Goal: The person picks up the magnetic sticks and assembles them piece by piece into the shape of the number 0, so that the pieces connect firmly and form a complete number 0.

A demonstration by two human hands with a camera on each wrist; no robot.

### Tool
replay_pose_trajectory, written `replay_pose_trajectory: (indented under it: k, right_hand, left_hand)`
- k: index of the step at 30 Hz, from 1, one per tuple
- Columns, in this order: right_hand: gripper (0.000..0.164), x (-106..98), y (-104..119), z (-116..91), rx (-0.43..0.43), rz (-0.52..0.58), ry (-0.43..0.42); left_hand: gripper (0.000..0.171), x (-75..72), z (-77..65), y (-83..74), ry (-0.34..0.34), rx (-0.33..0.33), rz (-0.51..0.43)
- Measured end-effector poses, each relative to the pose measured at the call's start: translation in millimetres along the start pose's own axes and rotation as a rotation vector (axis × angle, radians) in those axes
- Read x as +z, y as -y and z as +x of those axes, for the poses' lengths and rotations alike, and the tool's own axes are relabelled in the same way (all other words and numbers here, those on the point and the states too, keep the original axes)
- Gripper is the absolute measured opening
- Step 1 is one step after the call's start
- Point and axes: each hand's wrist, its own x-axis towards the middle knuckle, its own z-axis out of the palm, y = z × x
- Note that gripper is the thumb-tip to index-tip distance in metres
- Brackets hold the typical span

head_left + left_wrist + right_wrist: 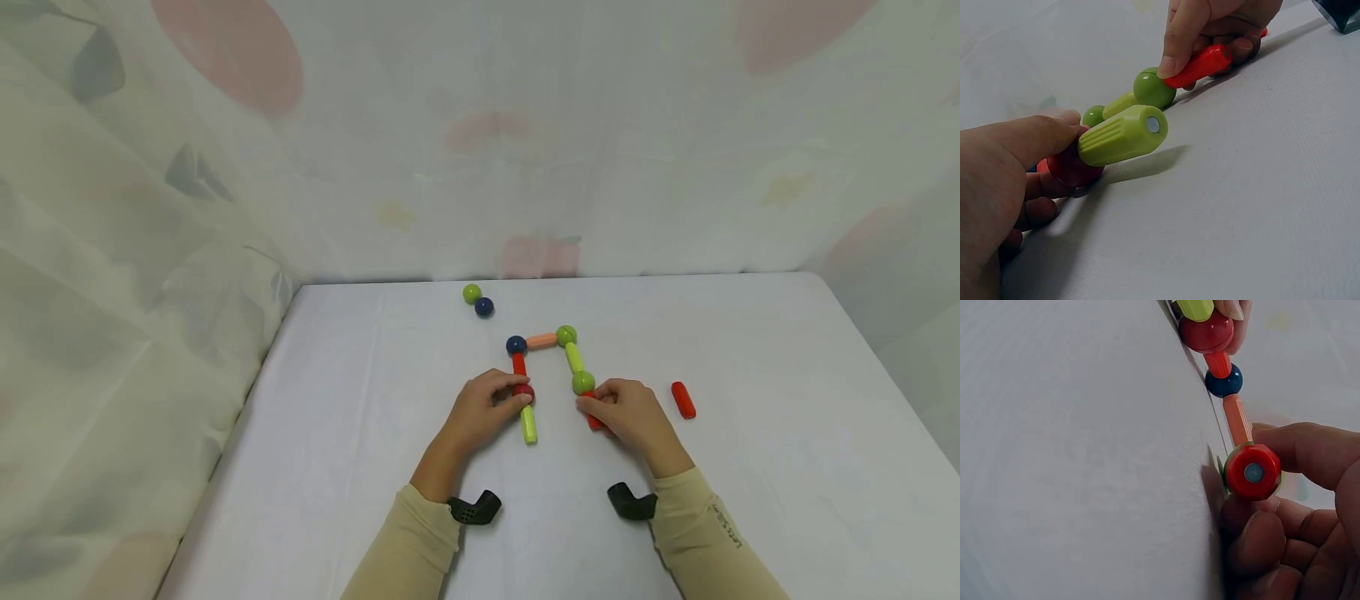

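A chain of balls and short sticks lies on the table like an arch. My left hand point(478, 413) pinches its red ball point(524, 392) between thumb and fingers. From that ball a yellow-green stick point(1119, 137) points towards me, a silvery disc on its end. Beyond it come a red stick point(519, 365), a dark blue ball point(516, 345), an orange stick point(542, 341), a far green ball point(566, 336), another yellow-green stick point(573, 358) and a near green ball point(583, 382). My right hand point(637, 417) pinches a second red stick point(1204, 65), its end against the near green ball.
A loose red stick point(683, 400) lies to the right of my right hand. Near the back edge, a loose green ball point(472, 293) and a dark blue ball point(484, 307) sit side by side. Patterned cloth point(480, 192) hangs behind the white table point(360, 467).
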Motion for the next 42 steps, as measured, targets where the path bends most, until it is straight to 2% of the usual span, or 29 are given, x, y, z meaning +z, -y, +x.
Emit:
replay_pose_trajectory:
  k: [15, 27, 35, 42]
  right_hand:
    - [0.033, 1.5, 3.5, 0.9, -0.017, -0.023, -0.002]
    - [0.037, -1.5, -2.1, 0.3, -0.041, -0.056, -0.018]
    - [0.039, -6.2, -2.6, -1.2, -0.014, -0.033, -0.004]
    - [0.040, -5.4, -2.1, -0.6, -0.012, -0.024, 0.003]
  left_hand:
    - [0.031, -1.1, 0.8, 1.3, -0.010, -0.007, 0.007]
    - [0.033, 1.0, 1.0, 0.5, 0.003, -0.008, 0.006]
    - [0.033, 3.5, 2.3, -0.8, 0.001, 0.004, 0.009]
    - [0.033, 2.8, 2.2, -1.5, -0.026, 0.014, 0.013]
